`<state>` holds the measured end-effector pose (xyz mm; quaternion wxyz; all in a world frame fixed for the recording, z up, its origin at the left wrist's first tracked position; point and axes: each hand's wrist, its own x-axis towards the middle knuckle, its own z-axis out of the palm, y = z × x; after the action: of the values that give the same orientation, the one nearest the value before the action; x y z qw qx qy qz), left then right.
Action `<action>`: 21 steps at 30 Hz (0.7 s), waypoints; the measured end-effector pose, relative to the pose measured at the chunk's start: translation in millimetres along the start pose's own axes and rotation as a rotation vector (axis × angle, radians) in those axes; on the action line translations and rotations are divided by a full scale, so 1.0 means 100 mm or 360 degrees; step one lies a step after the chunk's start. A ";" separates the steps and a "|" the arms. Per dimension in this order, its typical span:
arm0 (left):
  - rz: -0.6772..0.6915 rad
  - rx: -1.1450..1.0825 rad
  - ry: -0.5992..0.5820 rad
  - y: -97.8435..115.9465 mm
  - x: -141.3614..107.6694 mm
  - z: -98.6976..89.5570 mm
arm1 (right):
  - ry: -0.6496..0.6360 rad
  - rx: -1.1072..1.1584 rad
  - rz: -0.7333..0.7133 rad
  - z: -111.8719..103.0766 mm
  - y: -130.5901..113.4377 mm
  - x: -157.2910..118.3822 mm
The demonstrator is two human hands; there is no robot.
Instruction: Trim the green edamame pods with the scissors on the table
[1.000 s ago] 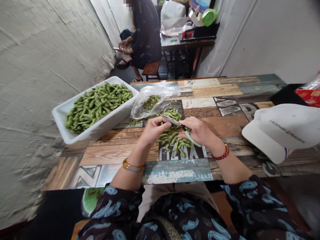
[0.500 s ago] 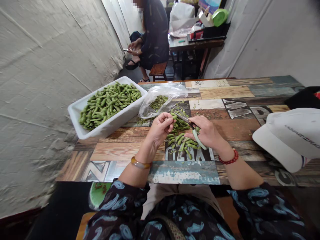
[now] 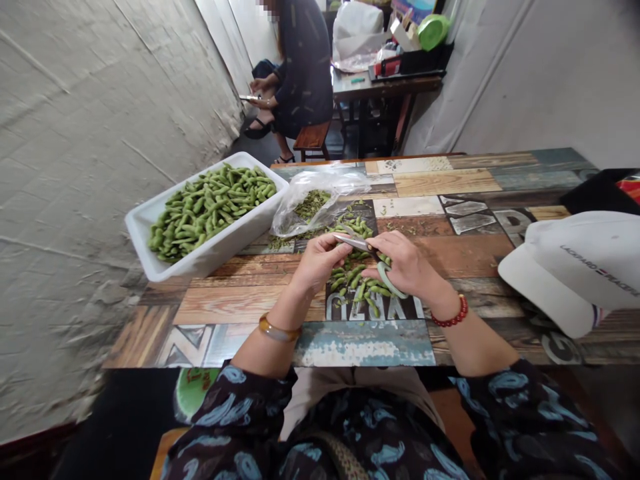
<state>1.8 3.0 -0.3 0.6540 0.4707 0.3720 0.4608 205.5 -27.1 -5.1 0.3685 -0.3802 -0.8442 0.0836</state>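
Observation:
My left hand (image 3: 323,259) pinches a green edamame pod, mostly hidden by the fingers and the blades. Scissors (image 3: 361,244) with pale green handles are in my right hand (image 3: 404,261), their blades parted at my left fingertips. Beneath and between both hands, loose edamame pods (image 3: 357,280) lie in a heap on the patterned table (image 3: 370,343). To the left stands a white plastic tub (image 3: 235,250) piled with edamame pods (image 3: 213,210). Behind my left hand, a clear plastic bag (image 3: 287,213) lies open with small green trimmings (image 3: 311,205) in it.
A white cap (image 3: 575,267) rests at the table's right side, near a black item (image 3: 595,193). Green scraps are scattered around the bag. Beyond the table, a seated person (image 3: 305,67) holds a phone, near a side table (image 3: 390,87) with bags and boxes.
The scissors have moved left, so their blades now reach over my left fingertips. The pod there is less visible. The whole view has shifted slightly.

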 end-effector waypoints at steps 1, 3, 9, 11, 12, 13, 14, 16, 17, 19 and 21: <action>0.0010 0.0018 -0.0003 0.00 0.00 0.00 | -0.0012 -0.0002 -0.0001 0.00 0.00 0.00; 0.0027 0.0056 -0.0007 0.01 -0.01 0.01 | -0.0033 0.0005 0.0001 0.00 0.00 0.00; 0.0019 0.0134 -0.0018 0.01 -0.01 0.00 | -0.0046 0.0019 0.0018 0.00 0.00 -0.01; 0.0004 0.0124 -0.0039 0.00 0.00 -0.01 | -0.0042 0.0015 0.0011 0.00 0.00 -0.01; -0.0004 0.0118 -0.0050 0.00 0.00 -0.02 | -0.0035 0.0015 0.0000 0.00 0.01 -0.01; -0.0012 0.0112 -0.0060 -0.01 0.01 -0.02 | -0.0030 0.0014 -0.0014 0.00 0.01 -0.01; -0.0017 0.0107 -0.0069 -0.01 0.01 -0.03 | -0.0027 0.0011 -0.0028 0.00 0.02 -0.01; -0.0024 0.0093 -0.0081 -0.01 0.02 -0.04 | -0.0025 -0.0007 -0.0053 0.00 0.03 -0.01; -0.0029 0.0080 -0.0087 0.00 0.02 -0.04 | -0.0028 -0.0019 -0.0061 0.01 0.04 -0.01; -0.0056 0.0047 -0.0097 0.01 0.02 -0.05 | -0.0039 -0.0032 -0.0066 0.01 0.05 -0.02; -0.0089 0.0014 -0.0104 0.03 0.02 -0.04 | -0.0045 -0.0030 -0.0063 0.02 0.06 -0.02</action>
<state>-2.3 6.7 1.0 0.6764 0.4777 0.3655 0.4251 208.2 -24.0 -10.2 0.3546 -0.3656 -0.8574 0.0737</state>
